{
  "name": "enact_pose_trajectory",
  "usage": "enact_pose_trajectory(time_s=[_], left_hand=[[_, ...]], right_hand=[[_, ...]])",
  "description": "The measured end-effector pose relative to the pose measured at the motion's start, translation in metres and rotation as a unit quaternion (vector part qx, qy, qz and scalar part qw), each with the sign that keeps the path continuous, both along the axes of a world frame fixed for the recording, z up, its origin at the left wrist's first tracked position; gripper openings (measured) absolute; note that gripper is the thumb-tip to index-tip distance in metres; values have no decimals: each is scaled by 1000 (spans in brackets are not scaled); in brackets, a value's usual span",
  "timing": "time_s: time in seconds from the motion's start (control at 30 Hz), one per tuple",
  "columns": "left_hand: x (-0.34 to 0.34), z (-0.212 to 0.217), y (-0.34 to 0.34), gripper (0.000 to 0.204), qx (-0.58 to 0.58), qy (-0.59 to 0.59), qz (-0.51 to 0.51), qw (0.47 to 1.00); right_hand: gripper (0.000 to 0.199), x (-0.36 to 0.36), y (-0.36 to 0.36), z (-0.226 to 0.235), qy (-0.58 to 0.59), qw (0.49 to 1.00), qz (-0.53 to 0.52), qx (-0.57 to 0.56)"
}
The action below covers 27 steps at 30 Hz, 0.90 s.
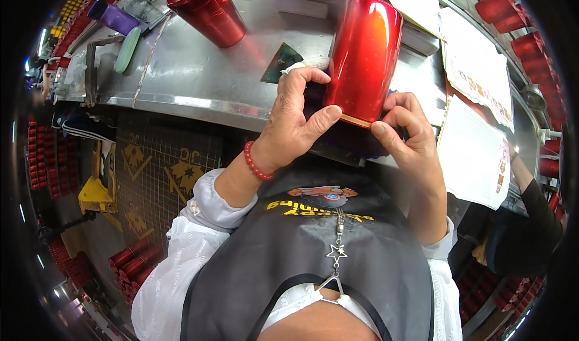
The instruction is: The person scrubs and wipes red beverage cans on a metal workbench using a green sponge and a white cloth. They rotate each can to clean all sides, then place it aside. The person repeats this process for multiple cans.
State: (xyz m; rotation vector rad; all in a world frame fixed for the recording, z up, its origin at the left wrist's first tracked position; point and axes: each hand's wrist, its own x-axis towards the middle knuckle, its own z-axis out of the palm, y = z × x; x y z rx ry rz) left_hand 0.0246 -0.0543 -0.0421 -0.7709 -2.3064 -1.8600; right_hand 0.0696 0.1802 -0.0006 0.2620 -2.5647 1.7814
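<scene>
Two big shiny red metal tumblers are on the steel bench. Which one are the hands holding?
The shiny red metal tumbler at the bench's near edge: left hand and right hand grip its base. The other red tumbler, farther left, stands untouched.

1. The red tumbler (363, 57) is hiding part of the left hand (295, 121), its fingertips disappearing behind it.
2. At one o'clock, sheets (476, 69) are showing print too small to read.
3. At three o'clock, another person's sleeve (540, 220) is running off the rim.
4. The second tumbler (207, 9) is being cut off at twelve o'clock.
</scene>
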Motion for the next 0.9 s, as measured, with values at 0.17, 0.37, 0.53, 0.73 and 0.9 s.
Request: enact_pose_trajectory(time_s=[0.17, 0.37, 0.53, 0.73, 0.9], left_hand=[[0, -1, -1, 52, 0, -1, -3, 1000], [-1, -2, -1, 55, -7, 1, -4, 1000], [-1, -1, -1, 54, 2, 0, -11, 1000], [18, 1, -6, 18, 42, 128, 106, 985], [24, -2, -9, 32, -78, 308, 54, 947]], right_hand=[[28, -1, 1, -1, -9, 1000, 1, -9], [28, -1, 1, 0, -10, 1000, 2, -12], [28, -1, 0, 1, -15, 1000, 1, -11], [27, 0, 0, 2, -8, 1000, 0, 11], [27, -3, 1, 1, 6, 999, 14, 31]])
